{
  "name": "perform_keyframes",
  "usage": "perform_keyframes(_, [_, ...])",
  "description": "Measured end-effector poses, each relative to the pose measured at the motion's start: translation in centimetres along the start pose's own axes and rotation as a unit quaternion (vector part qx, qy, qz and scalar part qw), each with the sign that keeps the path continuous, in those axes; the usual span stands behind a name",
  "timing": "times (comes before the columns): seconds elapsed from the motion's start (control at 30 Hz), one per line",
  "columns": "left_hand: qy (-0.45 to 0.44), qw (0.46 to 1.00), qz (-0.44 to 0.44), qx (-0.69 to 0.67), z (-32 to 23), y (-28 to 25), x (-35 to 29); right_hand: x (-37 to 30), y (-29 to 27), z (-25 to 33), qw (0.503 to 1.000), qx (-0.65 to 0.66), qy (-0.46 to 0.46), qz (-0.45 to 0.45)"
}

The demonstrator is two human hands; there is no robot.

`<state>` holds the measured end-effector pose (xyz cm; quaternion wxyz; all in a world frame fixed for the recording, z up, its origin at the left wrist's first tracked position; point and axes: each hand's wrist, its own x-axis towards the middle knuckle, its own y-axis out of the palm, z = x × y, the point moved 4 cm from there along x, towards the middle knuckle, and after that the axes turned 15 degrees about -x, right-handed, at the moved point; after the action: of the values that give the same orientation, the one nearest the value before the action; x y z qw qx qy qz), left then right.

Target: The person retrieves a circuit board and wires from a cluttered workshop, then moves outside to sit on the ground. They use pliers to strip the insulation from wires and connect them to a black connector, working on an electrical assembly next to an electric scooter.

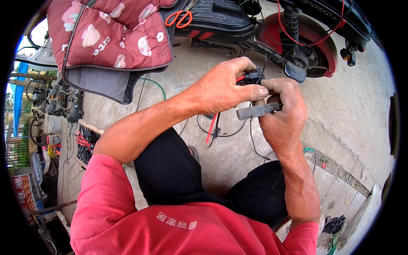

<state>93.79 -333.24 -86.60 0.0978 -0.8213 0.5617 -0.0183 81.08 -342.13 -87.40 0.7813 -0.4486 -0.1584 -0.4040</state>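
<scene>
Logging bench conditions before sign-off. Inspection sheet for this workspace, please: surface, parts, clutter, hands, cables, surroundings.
Surface: pale concrete ground, with a rough seam at right.
Job's things: small black connector and grey block-shaped piece, both off the ground; exact types unclear.
Clutter: red-handled scissors near the scooter; red and black leads at left; dark crumpled bundle at lower right.
Hands: left hand pinches the connector; right hand grips the grey piece.
Cables: red wire below the hands; dark looped cable and green cable on the ground.
Surroundings: scooter ahead; maroon quilted cover at upper left.
</scene>
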Motion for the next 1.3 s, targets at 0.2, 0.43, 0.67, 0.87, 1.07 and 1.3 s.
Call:
perform_keyframes(0.2, [-0.032, 0.999, -0.002, 0.003, 0.8, -2.3, 0.8, -0.3, -0.1, -1.9, 0.913, 0.14, 0.254, 0.288])
perform_keyframes(0.43, [-0.053, 0.994, 0.094, -0.026, 0.2, -2.4, -0.2, -0.8, 0.2, -4.2, 0.773, 0.406, 0.356, 0.333])
perform_keyframes(0.67, [0.042, 0.995, 0.081, -0.041, -0.6, -3.3, -0.7, -0.8, -0.3, -3.4, 0.786, 0.398, 0.323, 0.346])
perform_keyframes(0.87, [0.072, 0.985, 0.123, -0.098, -0.3, -3.3, -0.6, -0.6, -0.8, -2.0, 0.84, 0.322, 0.252, 0.356])
perform_keyframes(1.07, [0.052, 0.987, 0.129, -0.086, 0.0, -3.5, -0.9, -0.6, -1.1, -1.7, 0.868, 0.229, 0.247, 0.365])
perform_keyframes(1.3, [0.037, 0.988, 0.146, 0.045, -0.7, -2.9, -1.1, -0.3, -1.4, -0.9, 0.936, 0.078, 0.114, 0.323])
